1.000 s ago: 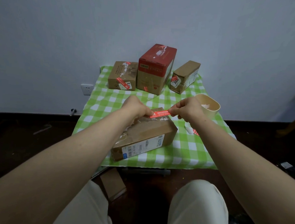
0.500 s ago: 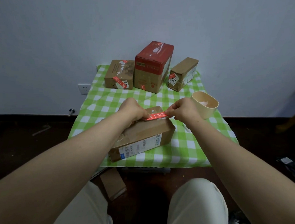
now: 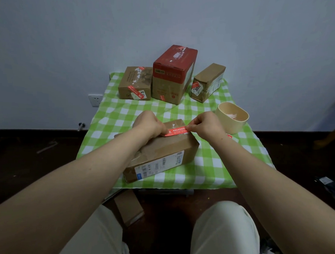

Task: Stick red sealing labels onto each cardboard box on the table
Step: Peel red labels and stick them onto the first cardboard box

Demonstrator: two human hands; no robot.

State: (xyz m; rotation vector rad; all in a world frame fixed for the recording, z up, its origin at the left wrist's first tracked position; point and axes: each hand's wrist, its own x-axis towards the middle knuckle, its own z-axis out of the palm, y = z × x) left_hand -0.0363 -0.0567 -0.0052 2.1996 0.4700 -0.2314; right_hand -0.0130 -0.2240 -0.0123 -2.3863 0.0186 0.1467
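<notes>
four cardboard boxes stand on the bench (image 3: pixel 113 113): three along the far edge, namely a small brown box (image 3: pixel 135 83) toward the far left corner, a tall red-topped box (image 3: pixel 173 73) at the middle, and a narrow brown box (image 3: pixel 208 82) toward the far right corner, plus one long brown box (image 3: pixel 161 153) near the front edge. a fifth, small box (image 3: pixel 129 207) lies on the floor below the front edge. one red label (image 3: pixel 175 131) is stretched over the long box, between two hands, left hand (image 3: pixel 149 124) and right hand (image 3: pixel 205 124). one beige cup (image 3: pixel 231 117) sits by the right edge. one wall socket (image 3: pixel 95 100) shows on the wall.
</notes>
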